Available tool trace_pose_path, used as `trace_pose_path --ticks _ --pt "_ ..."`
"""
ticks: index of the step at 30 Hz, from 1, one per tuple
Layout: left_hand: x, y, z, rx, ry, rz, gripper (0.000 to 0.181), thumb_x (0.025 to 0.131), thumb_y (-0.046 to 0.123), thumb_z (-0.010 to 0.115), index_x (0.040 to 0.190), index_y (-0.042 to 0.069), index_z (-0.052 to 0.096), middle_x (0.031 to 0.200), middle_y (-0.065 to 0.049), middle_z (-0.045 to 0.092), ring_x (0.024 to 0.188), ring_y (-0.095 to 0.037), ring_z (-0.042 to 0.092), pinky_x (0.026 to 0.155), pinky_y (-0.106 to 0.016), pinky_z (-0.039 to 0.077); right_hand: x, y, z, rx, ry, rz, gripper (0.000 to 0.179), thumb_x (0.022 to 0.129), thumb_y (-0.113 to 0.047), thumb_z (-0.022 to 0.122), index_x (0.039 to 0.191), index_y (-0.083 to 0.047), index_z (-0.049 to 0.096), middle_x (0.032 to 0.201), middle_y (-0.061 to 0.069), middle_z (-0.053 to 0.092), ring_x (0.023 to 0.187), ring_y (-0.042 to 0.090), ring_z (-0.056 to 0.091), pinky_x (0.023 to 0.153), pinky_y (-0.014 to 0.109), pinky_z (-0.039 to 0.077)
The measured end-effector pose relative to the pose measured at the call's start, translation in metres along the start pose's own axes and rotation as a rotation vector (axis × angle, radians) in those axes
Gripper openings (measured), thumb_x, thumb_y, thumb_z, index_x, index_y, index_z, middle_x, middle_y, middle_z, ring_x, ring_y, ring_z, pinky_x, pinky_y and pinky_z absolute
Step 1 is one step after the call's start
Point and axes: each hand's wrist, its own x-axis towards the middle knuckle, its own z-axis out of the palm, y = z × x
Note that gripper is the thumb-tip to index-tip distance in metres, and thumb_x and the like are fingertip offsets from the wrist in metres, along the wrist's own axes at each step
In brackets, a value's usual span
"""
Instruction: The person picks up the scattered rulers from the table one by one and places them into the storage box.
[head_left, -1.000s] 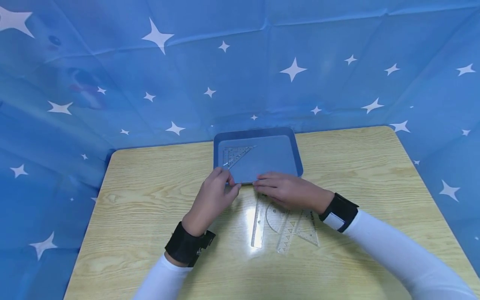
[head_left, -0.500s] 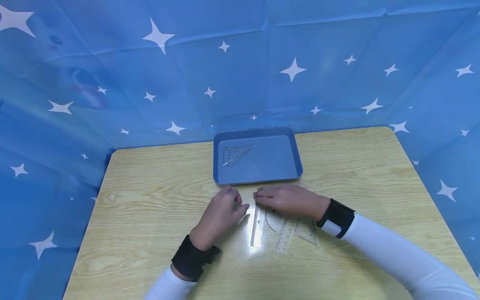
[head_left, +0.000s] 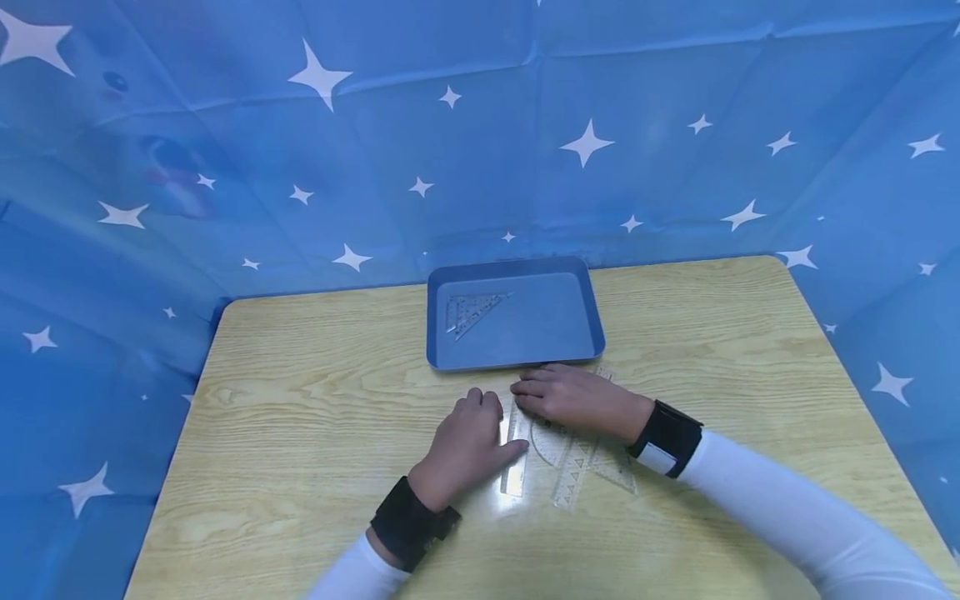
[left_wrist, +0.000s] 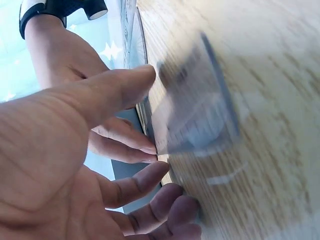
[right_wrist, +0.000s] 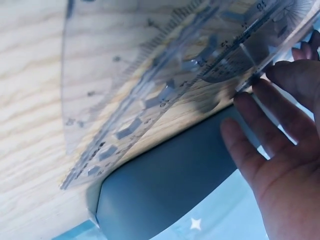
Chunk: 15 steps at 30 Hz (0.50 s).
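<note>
A clear straight ruler [head_left: 514, 457] lies leftmost in a group of transparent drawing tools on the table. My left hand [head_left: 467, 442] is at its left side, thumb reaching over the ruler and fingers spread apart. In the left wrist view, the thumb and fingers stand on either side of the ruler [left_wrist: 192, 107] with a gap around it. My right hand [head_left: 573, 402] is low over the tools' far ends. Its fingertips [right_wrist: 244, 101] are right at the ruler's far corner, fingers fairly straight. A protractor [head_left: 550, 442] is partly hidden under this hand.
A stencil ruler with cut-out shapes [head_left: 573, 475] and a set square [head_left: 613, 471] lie right of the protractor. Behind the hands stands a blue tray [head_left: 517, 364] holding a clear set square [head_left: 472, 310]. A blue star-patterned cloth [head_left: 480, 150] hangs behind the table [head_left: 300, 375].
Both hands have drawn back from the tray's front edge. My left hand has moved right and nearer to the body, its thumb reaching over the ruler. The drawing tools lie where they were.
</note>
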Motion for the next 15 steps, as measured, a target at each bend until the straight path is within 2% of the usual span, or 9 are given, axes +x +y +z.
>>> trace_pose_path --ticks 6,11,15 --pt "0.0017 0.0059 0.0053 0.065 -0.026 -0.051 0.066 0.078 0.053 0.085 0.105 0.0 0.058 0.096 -0.014 0.054 0.08 -0.028 0.056 0.057 -0.038 0.047 0.0019 -0.0012 -0.001 -0.023 0.003 0.001 0.036 0.097 -0.006 0.063 0.133 -0.008 0.068 0.138 0.008 0.066 0.127 0.025 0.063 0.105 0.039 0.052" --pt "0.0013 0.0074 0.0059 0.092 -0.03 -0.091 0.063 0.074 0.046 0.09 0.099 0.0 0.056 0.095 -0.015 0.053 0.079 -0.03 0.056 0.056 -0.039 0.047 0.0027 -0.0029 -0.0021 -0.038 0.004 0.009 0.036 0.097 -0.006 0.064 0.133 -0.008 0.068 0.137 0.008 0.066 0.125 0.024 0.062 0.101 0.038 0.054" --pt "0.001 0.0065 0.0051 0.106 -0.038 -0.11 0.058 0.075 0.04 0.09 0.098 0.0 0.055 0.096 -0.016 0.052 0.081 -0.032 0.056 0.056 -0.04 0.048 0.0034 -0.0042 -0.0016 -0.028 0.019 0.023 0.036 0.097 -0.005 0.063 0.133 -0.008 0.068 0.134 0.007 0.066 0.123 0.024 0.062 0.097 0.038 0.056"
